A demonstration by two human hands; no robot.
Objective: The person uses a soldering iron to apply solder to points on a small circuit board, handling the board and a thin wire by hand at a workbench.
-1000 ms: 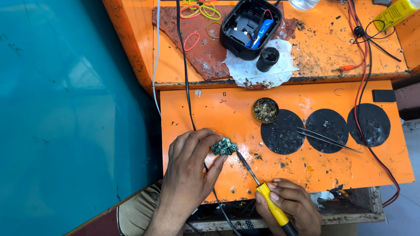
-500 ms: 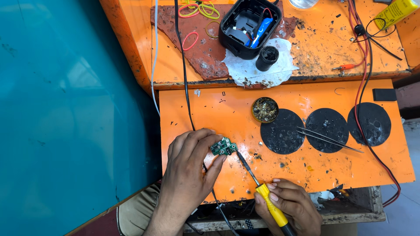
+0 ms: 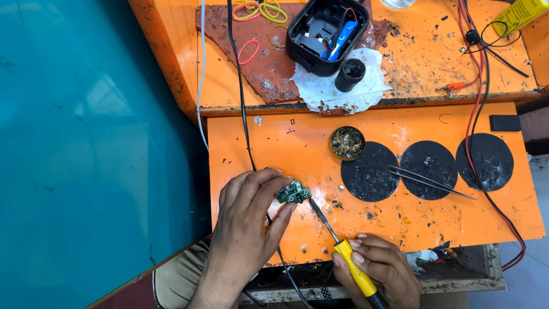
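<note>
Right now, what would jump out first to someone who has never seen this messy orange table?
The bright orange table itself, spattered with dark marks. At its near edge the left hand pinches a small green circuit board, while the right hand holds a yellow-handled soldering iron tipped toward it. Three black round pads sit to the right, with tweezers lying across them.

Small green circuit board: irregular outline, dark components on top face, lying roughly flat on the orange tabletop near its front left area, pinched at its left edge by fingertips. Soldering iron: yellow handle with black end, thin dark metal shaft angled up-left, tip just beside the board's right edge; handle held low at the tabletop's front edge.
</note>
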